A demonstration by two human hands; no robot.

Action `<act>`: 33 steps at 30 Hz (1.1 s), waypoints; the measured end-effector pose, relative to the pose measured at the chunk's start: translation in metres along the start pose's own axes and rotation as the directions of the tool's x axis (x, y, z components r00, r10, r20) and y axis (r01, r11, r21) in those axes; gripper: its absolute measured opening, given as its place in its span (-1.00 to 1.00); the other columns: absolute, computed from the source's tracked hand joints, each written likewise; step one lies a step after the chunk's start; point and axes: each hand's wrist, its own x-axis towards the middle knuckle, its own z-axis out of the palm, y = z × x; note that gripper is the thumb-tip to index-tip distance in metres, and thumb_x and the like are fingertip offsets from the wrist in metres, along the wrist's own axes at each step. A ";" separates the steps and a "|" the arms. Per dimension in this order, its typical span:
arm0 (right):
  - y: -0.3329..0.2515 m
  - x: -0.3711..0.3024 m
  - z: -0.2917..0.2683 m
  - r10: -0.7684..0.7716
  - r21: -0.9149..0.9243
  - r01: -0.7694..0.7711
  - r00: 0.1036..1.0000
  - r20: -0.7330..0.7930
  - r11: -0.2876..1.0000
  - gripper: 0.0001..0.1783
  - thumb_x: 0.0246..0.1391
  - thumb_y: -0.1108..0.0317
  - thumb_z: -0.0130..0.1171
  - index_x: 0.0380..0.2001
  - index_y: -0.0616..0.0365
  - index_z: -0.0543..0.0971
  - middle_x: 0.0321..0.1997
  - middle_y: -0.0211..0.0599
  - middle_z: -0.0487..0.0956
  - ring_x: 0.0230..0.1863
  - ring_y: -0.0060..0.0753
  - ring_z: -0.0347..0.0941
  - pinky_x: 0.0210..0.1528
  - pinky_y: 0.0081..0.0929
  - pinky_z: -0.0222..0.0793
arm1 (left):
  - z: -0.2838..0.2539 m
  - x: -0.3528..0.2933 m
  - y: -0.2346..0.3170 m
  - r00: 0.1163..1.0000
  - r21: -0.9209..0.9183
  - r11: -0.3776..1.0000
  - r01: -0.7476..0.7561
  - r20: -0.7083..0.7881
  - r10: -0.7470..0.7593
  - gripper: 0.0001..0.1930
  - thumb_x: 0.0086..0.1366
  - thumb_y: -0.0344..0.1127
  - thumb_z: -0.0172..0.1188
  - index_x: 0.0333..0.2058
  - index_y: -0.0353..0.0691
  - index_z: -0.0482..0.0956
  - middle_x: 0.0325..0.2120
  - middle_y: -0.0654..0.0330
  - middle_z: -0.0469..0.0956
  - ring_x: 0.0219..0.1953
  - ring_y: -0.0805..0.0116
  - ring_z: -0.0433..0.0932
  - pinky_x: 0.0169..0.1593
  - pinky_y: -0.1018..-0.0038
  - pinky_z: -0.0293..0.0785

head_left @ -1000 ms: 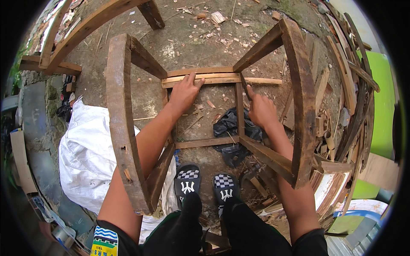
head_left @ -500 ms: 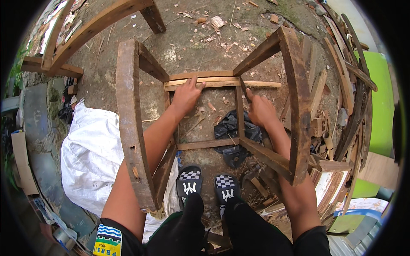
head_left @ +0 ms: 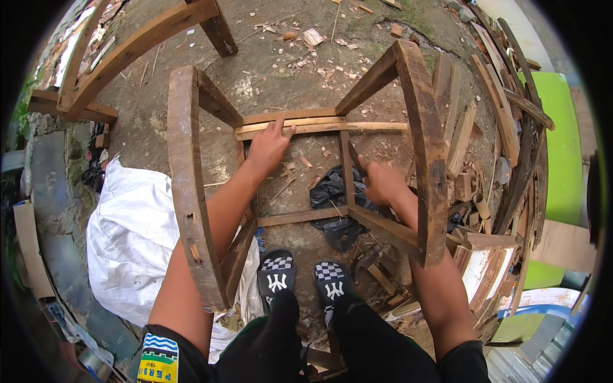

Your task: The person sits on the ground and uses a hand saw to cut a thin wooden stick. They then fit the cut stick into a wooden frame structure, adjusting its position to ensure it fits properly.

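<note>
A brown wooden stool frame (head_left: 186,172) stands in front of me, its legs and rails nailed into an open box. A pale wooden strip (head_left: 377,126) lies along the far rail and sticks out past it to the right. My left hand (head_left: 268,145) reaches through the frame and presses this strip against the rail with its fingers. In my right hand (head_left: 385,182), just right of the frame's inner post, is a tool with a thin dark blade (head_left: 355,156). Seen nearly edge-on, it could be a saw or a knife. Its handle is hidden in my fist.
A white sack (head_left: 131,239) lies at left, and a black plastic bag (head_left: 332,191) lies under the frame. Scrap wood (head_left: 463,143) is piled at right beside a green panel (head_left: 562,172). Another wooden frame (head_left: 137,54) stands at far left. Wood chips litter the ground.
My right hand has drawn the dark blade back toward me, away from the pale strip. My left hand stays on the strip. The whole view has shifted slightly.
</note>
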 end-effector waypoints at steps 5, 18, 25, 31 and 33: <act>0.024 0.001 0.001 0.142 0.064 -0.135 0.982 -0.122 0.989 -0.27 0.13 0.48 0.16 0.41 0.20 0.33 -0.14 0.23 0.64 0.00 0.27 0.55 0.06 -0.01 0.47 | -0.003 -0.002 0.003 1.000 -0.003 1.000 0.008 -0.010 -0.008 -0.39 0.18 -0.42 0.17 0.26 -0.05 0.52 0.01 0.06 0.46 0.08 0.13 0.51 -0.09 0.32 0.59; 0.166 0.087 0.151 0.335 0.365 -0.149 0.785 -0.522 0.919 -0.48 0.12 0.27 0.32 0.18 0.07 0.58 -0.02 -0.04 0.67 -0.07 0.05 0.60 0.02 -0.11 0.46 | -0.017 -0.009 -0.017 0.978 -0.057 0.990 -0.126 -0.173 0.115 -0.50 0.24 -0.39 0.17 0.19 -0.11 0.53 -0.03 0.09 0.53 0.03 0.13 0.50 0.14 0.25 0.45; 0.111 0.024 0.016 0.480 0.690 -0.028 0.739 -0.473 0.723 -0.34 0.15 0.36 0.24 0.36 0.04 0.46 0.12 0.07 0.63 -0.10 -0.08 0.63 0.00 -0.25 0.50 | -0.074 -0.076 -0.033 0.966 -0.199 0.978 -0.054 -0.260 0.000 -0.40 0.16 -0.47 0.28 0.22 0.01 0.56 -0.22 0.15 0.51 -0.14 0.08 0.48 0.01 0.20 0.47; 0.070 -0.092 -0.070 0.516 0.728 0.297 0.545 -0.661 0.618 -0.44 0.36 0.55 -0.07 0.40 0.08 0.40 0.23 0.05 0.54 0.05 -0.27 0.61 0.04 -0.42 0.58 | -0.138 -0.176 -0.068 0.931 -0.076 0.994 0.083 -0.350 -0.105 -0.59 0.24 -0.45 0.23 0.07 0.03 0.69 -0.37 0.22 0.48 -0.23 0.21 0.47 -0.15 0.28 0.40; 0.062 -0.141 -0.087 0.481 0.665 0.422 0.466 -0.742 0.617 -0.45 0.41 0.57 -0.13 0.41 0.09 0.37 0.28 0.04 0.48 0.10 -0.25 0.59 0.08 -0.40 0.61 | -0.162 -0.223 -0.080 0.928 -0.013 0.987 0.160 -0.339 -0.155 -0.57 0.24 -0.47 0.23 0.06 0.07 0.70 -0.39 0.27 0.47 -0.25 0.24 0.47 -0.17 0.28 0.39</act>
